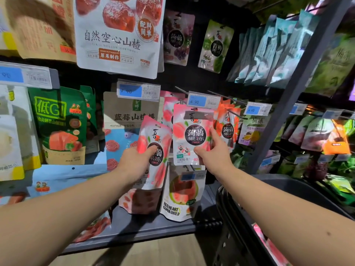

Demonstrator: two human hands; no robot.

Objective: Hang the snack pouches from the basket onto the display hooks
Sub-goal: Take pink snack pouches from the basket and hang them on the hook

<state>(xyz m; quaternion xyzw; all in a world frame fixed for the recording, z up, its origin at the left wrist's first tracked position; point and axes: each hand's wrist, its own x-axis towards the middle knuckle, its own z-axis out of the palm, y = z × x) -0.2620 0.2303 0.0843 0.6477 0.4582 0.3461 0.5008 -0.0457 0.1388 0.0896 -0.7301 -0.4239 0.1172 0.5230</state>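
While hung pouch (189, 131) is pinched by right hand (213, 156), next pouch (159, 135) is clamped in left hand (134, 160), unhung; basket (236, 217) not emptied.

guava pouch (180, 196), green bag (59, 123), hawthorn bag (119, 35)

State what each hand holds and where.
Left hand grips a pink pouch at its middle; right hand touches the hanging pouch lower right, grip unclear.
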